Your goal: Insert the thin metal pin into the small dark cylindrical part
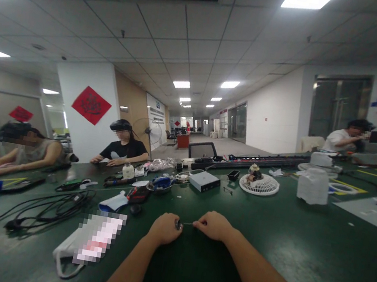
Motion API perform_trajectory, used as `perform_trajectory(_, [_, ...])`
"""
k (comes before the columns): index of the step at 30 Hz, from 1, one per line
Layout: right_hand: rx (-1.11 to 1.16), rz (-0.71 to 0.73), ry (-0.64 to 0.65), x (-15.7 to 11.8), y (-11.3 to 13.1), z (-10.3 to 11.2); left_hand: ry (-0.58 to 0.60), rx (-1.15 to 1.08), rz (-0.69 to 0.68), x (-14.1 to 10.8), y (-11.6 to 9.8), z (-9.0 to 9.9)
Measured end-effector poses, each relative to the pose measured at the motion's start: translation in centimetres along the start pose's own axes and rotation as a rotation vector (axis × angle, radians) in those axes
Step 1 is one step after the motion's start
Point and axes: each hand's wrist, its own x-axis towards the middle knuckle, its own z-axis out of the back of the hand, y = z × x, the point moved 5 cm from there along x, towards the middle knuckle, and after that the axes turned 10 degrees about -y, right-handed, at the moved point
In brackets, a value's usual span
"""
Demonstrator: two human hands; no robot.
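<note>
My left hand (164, 229) is closed around a small round object (178, 225) with a dark, shiny face, which shows at its thumb side. Its exact kind is too small to tell. Facing it, my right hand (213, 225) pinches a thin, straight metal rod (188, 223) between thumb and fingers. The rod spans the short gap between the hands, and its left end is at the round object; I cannot tell if it enters it. Both hands are low over the green tabletop (193, 278).
Left of my hands are a white bag with a handle (65, 248), coiled black cables (48, 208) and a blue-white cloth (115, 202). Farther back sit a grey box (204, 181), a white fan grille (259, 185) and a white plastic housing (313, 186). Several people sit around the table.
</note>
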Motion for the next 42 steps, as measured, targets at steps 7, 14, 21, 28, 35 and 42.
perform_trajectory(7, [-0.020, -0.017, 0.083, 0.2, -0.2, -0.2, 0.118, -0.002, 0.234, 0.7, 2.3, -2.6])
perform_trajectory(14, [-0.072, -0.059, 0.122, 0.1, 0.3, -0.1, 0.133, -0.031, 0.272, 0.9, 2.9, -3.0])
perform_trajectory(21, [-0.093, -0.052, 0.142, 0.0, 0.6, 0.1, 0.133, -0.047, 0.260, 0.9, 3.0, -3.3])
perform_trajectory(28, [-0.109, -0.032, 0.087, -0.1, 0.8, -0.1, 0.142, -0.026, 0.210, 1.2, 3.0, -4.0])
perform_trajectory(35, [-0.191, 0.002, 0.068, 0.0, 0.9, -0.7, 0.121, -0.028, 0.196, 1.3, 2.9, -4.3])
perform_trajectory(42, [-0.279, 0.074, 0.018, -0.6, 2.4, -0.1, 0.064, -0.016, 0.209, 1.1, 2.9, -4.3])
